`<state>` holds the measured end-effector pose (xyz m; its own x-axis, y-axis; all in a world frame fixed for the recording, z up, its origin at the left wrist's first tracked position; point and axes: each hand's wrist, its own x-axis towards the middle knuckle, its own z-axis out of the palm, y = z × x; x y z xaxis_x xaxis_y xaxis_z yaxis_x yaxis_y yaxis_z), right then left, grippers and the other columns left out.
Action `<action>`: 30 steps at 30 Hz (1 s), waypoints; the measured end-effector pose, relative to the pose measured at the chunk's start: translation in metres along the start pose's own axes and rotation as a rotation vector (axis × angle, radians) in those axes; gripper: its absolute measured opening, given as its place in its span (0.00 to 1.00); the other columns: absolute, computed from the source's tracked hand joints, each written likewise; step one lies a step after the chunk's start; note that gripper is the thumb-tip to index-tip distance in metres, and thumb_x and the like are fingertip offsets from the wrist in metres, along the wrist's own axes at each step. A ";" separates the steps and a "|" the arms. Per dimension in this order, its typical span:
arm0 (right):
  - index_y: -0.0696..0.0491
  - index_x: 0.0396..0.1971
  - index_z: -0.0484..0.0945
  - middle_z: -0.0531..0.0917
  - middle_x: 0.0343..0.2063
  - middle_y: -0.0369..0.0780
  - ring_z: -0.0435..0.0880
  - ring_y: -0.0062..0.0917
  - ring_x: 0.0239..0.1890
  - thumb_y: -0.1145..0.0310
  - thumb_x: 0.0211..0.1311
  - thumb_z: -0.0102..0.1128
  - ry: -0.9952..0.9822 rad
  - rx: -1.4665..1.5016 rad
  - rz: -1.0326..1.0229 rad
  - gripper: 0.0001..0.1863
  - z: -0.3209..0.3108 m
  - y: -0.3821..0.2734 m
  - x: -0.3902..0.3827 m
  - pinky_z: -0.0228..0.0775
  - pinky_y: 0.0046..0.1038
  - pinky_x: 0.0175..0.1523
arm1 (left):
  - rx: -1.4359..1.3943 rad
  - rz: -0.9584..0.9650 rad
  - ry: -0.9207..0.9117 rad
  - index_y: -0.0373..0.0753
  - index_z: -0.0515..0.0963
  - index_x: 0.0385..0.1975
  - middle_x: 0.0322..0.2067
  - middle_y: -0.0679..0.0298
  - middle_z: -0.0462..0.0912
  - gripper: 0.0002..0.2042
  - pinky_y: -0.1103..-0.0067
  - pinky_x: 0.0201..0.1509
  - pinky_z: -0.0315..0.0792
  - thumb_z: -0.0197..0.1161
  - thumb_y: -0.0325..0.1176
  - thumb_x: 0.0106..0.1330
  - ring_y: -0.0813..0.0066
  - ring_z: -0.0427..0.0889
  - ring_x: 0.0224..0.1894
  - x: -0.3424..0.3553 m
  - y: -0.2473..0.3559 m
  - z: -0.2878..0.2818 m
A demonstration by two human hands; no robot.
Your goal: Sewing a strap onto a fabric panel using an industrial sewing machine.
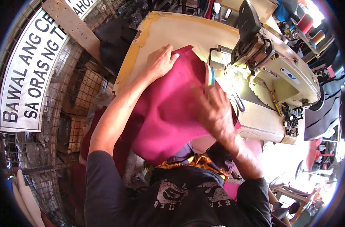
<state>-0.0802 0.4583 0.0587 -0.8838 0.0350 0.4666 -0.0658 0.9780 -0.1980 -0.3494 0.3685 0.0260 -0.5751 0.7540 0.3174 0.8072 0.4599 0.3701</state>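
A large piece of maroon fabric [165, 109] drapes over the front of the sewing table and down toward my lap. At its far edge my left hand [162, 61] is closed on the cloth, thumb toward the folded corner. My right hand [214, 109] is over the fabric's right side, its fingers smeared by motion, so I cannot tell whether they grip anything. Beside those fingers a narrow striped band [209, 75] runs along the fabric's right edge. Farther right stands a sewing machine [289, 77], its lamp lighting the needle area brightly.
The worn pale tabletop [172, 28] extends beyond the fabric. A slim yellow-and-dark tool [275, 99] lies on the machine bed. Thread spools [305, 23] stand at the far right. Wire mesh [55, 159] and a white sign [23, 90] border the left.
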 end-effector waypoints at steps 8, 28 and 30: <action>0.61 0.55 0.75 0.74 0.53 0.47 0.76 0.42 0.52 0.82 0.52 0.55 -0.114 -0.164 0.290 0.26 -0.018 0.007 -0.054 0.73 0.39 0.56 | -0.019 0.194 0.154 0.34 0.75 0.43 0.38 0.52 0.83 0.14 0.60 0.44 0.77 0.62 0.41 0.71 0.48 0.83 0.42 -0.022 0.010 0.011; 0.54 0.52 0.77 0.81 0.41 0.46 0.80 0.45 0.44 0.68 0.55 0.71 0.201 0.193 0.668 0.23 0.020 0.040 -0.039 0.73 0.42 0.51 | -0.258 0.147 0.123 0.35 0.77 0.41 0.37 0.54 0.82 0.10 0.63 0.43 0.76 0.62 0.36 0.71 0.52 0.83 0.39 -0.023 0.066 0.035; 0.54 0.49 0.78 0.81 0.38 0.44 0.81 0.44 0.39 0.71 0.56 0.69 0.230 0.175 0.608 0.20 0.021 0.033 -0.038 0.74 0.42 0.48 | -0.199 0.157 0.081 0.35 0.77 0.41 0.37 0.54 0.83 0.10 0.62 0.44 0.76 0.64 0.35 0.69 0.52 0.83 0.40 -0.015 0.064 0.035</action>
<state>-0.0589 0.4851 0.0163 -0.6674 0.6310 0.3955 0.3214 0.7232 -0.6113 -0.2843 0.4032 0.0143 -0.4603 0.7649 0.4506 0.8498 0.2329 0.4728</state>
